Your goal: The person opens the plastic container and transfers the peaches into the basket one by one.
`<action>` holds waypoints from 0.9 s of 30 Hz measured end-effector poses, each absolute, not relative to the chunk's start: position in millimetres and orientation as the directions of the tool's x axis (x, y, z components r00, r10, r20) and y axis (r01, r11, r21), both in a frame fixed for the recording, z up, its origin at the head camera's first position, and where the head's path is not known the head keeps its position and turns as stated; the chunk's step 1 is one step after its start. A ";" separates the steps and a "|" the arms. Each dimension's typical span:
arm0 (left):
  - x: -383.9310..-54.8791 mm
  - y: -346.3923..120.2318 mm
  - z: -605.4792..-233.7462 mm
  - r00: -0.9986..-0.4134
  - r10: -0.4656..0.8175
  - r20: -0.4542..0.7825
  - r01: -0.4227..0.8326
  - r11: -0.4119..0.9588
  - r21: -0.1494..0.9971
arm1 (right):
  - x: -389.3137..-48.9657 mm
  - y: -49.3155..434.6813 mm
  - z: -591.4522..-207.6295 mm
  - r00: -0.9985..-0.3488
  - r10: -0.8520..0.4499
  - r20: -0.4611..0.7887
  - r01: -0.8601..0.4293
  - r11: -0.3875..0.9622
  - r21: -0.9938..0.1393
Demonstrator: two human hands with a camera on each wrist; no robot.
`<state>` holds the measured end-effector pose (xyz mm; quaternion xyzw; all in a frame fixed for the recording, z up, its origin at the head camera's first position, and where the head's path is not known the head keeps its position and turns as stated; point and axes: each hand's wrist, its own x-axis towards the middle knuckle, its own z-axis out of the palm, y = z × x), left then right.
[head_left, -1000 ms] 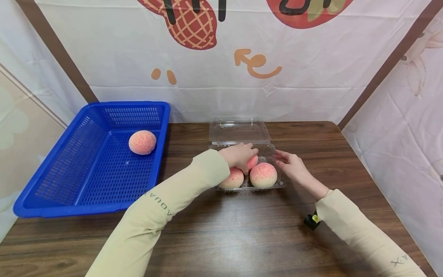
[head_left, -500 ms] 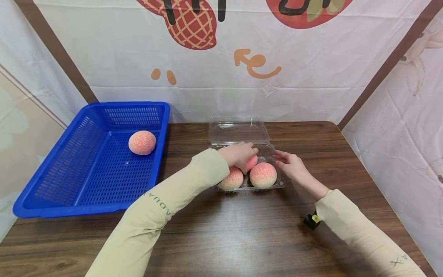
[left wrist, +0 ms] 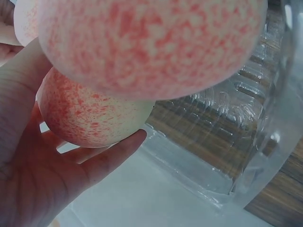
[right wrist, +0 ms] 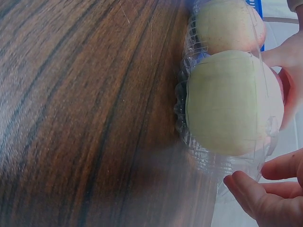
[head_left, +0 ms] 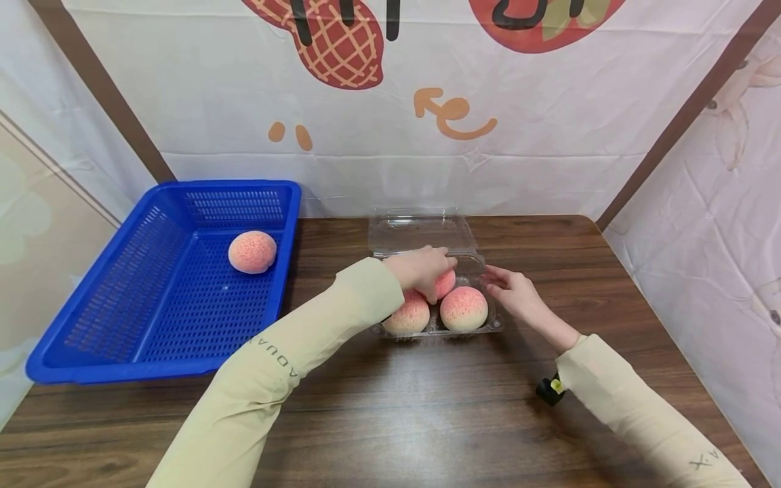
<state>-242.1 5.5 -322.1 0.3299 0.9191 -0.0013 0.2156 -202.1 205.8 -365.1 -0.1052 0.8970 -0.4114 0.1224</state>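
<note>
In the head view my left hand [head_left: 421, 268] reaches into a clear plastic clamshell box [head_left: 495, 324] and grips a pink-and-cream peach [head_left: 444, 283] at the back. The left wrist view shows its fingers curled round that peach [left wrist: 94, 118]. Two more peaches sit in the front row, one at left [head_left: 410, 315], partly under my sleeve, and one at right [head_left: 465, 310]. My right hand [head_left: 518, 291] pinches the box's right edge, thumb and fingers on either side of the wall [right wrist: 255, 171] in the right wrist view. The box's lid [head_left: 421, 234] lies folded back, open.
A blue plastic basket [head_left: 281, 271] stands on the left of the wooden table [head_left: 390, 413], with one peach [head_left: 253, 251] inside. A printed cloth [head_left: 390, 176] hangs behind the table. A small black object [head_left: 549, 391] is by my right cuff.
My left hand has risen slightly toward the back of the box with the peach in its grip. The right hand stays at the box's edge.
</note>
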 end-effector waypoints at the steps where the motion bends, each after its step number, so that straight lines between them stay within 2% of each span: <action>1: -242.1 5.2 -321.4 -0.690 0.602 -0.401 0.604 0.785 0.140 | -202.1 206.0 -365.4 -0.948 -0.290 -0.132 -0.090 0.641 -0.762; 27: -244.1 -4.7 -302.4 -0.702 0.614 -0.361 0.627 0.773 0.098 | -200.3 205.7 -366.3 -0.949 -0.292 -0.117 -0.102 0.636 -0.765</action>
